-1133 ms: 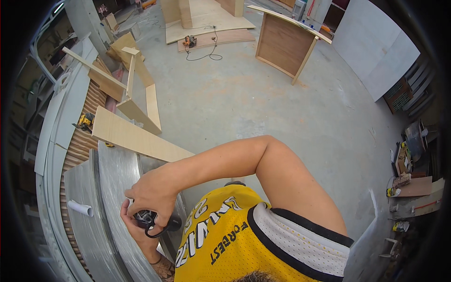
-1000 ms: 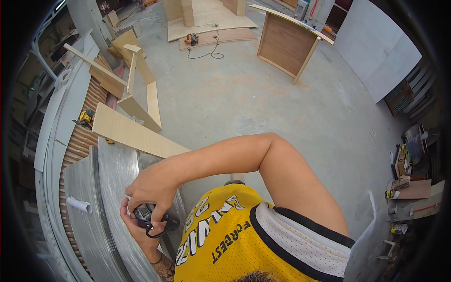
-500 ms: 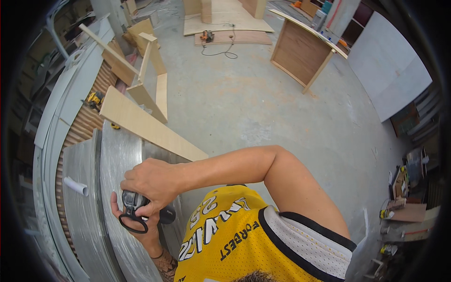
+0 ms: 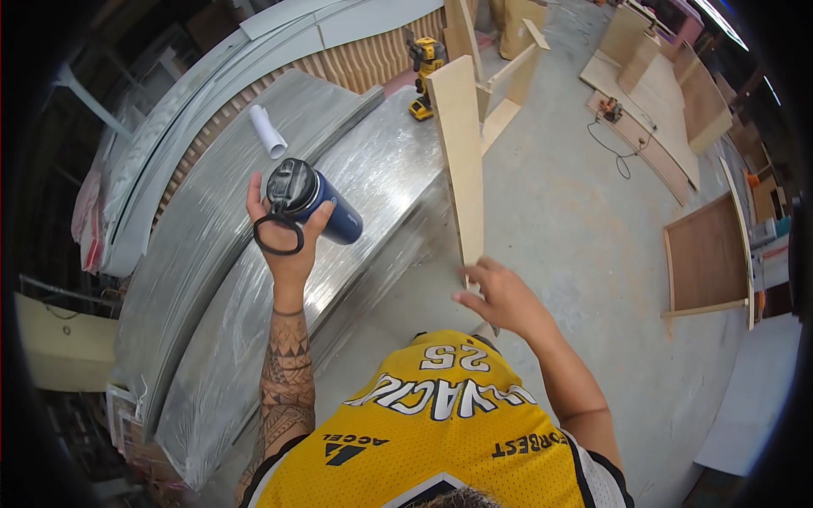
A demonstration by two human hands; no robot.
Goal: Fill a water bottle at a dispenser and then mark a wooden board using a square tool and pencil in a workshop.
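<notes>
A navy water bottle [image 4: 342, 222] with a black lid and a carry loop is gripped in my left hand [image 4: 293, 261]. It is tilted above the plastic-wrapped curved panels [image 4: 254, 292], with the lid facing up toward me. The lid looks closed. My right hand [image 4: 506, 298] is empty, its fingers loosely bent and apart, beside the lower end of a long pale plywood board [image 4: 458, 144]. Whether the fingertips touch the board I cannot tell. Beyond the bottle, a rolled white paper [image 4: 268, 133] lies on the wrapped panels.
A yellow and black cordless power tool [image 4: 426, 69] stands on the far end of the wrapped panels. A plywood frame [image 4: 506, 110] sits behind the board. On the floor at right are an orange corded tool [image 4: 610, 109], its cable and a brown-backed wooden panel [image 4: 705, 252].
My right hand has come off the bottle lid and swung right toward the board. The left hand keeps the bottle, now farther from my body. My view has turned leftward.
</notes>
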